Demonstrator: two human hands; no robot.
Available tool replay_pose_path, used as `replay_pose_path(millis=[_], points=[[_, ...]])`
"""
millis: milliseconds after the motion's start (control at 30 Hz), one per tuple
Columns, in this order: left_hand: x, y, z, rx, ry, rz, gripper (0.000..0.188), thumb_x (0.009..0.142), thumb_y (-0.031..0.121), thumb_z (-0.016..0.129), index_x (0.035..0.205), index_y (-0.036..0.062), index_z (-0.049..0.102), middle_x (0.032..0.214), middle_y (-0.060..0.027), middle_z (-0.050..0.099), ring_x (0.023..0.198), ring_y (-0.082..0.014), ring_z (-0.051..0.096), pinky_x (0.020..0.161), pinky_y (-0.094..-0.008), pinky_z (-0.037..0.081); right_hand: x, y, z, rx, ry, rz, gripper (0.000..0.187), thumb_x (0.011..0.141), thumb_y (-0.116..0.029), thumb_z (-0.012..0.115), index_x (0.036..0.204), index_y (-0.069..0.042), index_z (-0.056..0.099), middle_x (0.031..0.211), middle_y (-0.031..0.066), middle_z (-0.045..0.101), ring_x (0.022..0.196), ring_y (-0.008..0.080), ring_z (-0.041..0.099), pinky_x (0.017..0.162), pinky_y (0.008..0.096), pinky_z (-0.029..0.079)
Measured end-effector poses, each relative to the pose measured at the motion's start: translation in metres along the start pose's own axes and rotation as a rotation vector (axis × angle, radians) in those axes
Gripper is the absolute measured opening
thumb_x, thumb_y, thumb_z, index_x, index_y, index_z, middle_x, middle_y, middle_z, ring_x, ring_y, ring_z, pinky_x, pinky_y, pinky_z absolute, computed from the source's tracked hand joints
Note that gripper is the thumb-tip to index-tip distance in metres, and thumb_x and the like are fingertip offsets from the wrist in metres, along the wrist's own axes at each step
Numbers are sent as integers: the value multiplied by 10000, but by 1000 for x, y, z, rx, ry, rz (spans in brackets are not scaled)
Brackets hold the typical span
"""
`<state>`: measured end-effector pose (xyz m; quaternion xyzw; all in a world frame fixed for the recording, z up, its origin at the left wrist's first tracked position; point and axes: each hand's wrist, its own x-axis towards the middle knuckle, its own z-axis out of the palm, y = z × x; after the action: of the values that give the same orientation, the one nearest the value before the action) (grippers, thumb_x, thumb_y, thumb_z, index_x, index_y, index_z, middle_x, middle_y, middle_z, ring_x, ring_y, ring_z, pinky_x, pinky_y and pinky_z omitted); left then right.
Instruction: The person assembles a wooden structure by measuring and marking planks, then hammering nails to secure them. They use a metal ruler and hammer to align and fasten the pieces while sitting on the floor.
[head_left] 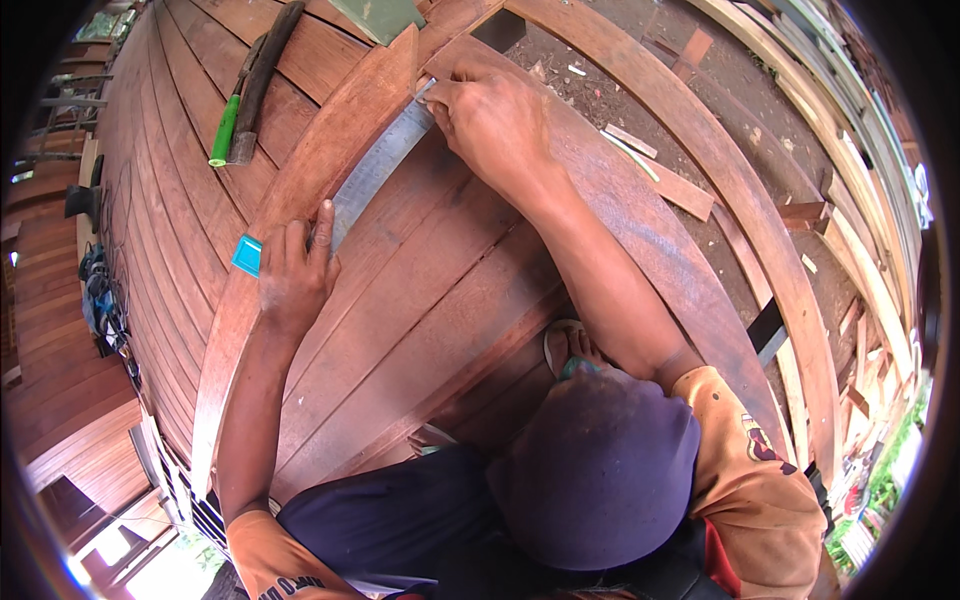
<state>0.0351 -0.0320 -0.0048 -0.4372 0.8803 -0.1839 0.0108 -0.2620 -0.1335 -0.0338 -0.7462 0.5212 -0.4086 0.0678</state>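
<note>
A try square with a teal stock and a long metal blade [385, 158] lies along a curved wooden plank [335, 150]. My left hand [297, 262] grips it near the teal end, fingers over the stock and thumb against the blade. At the blade's far end, my right hand [490, 115] is closed in a pinch by the plank's edge. Whatever sits between those fingertips is too small to make out. Wide reddish-brown boards [430, 260] spread beneath both forearms.
Left of the curved plank rest a green-handled tool [226, 130] and a dark wooden-handled tool [272, 75]. A grey-green flat object [378, 15] sits at the top. To the right, curved timber ribs [700, 130] frame a dirt floor with wood offcuts [680, 190].
</note>
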Motion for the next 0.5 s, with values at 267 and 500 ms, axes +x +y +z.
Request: replay_pose_path(millis=[267,500], points=[[-1,-1,2,0,17,6,867,741,136,770,1551,55,470,1002,-131,541,904,-309,554,806,-441,503,1,-2,-3,1,-48,25,152,795,-66,657,882,-38,779,885,162,725,838,363,710,773,470,562],[-1,0,1,3,-1,2,841,736,142,778,1527,54,505,994,-129,536,892,-307,553,789,-442,503,0,-1,0,-21,11,-14,132,784,-77,657,855,-48,765,865,148,730,847,342,715,775,472,557]])
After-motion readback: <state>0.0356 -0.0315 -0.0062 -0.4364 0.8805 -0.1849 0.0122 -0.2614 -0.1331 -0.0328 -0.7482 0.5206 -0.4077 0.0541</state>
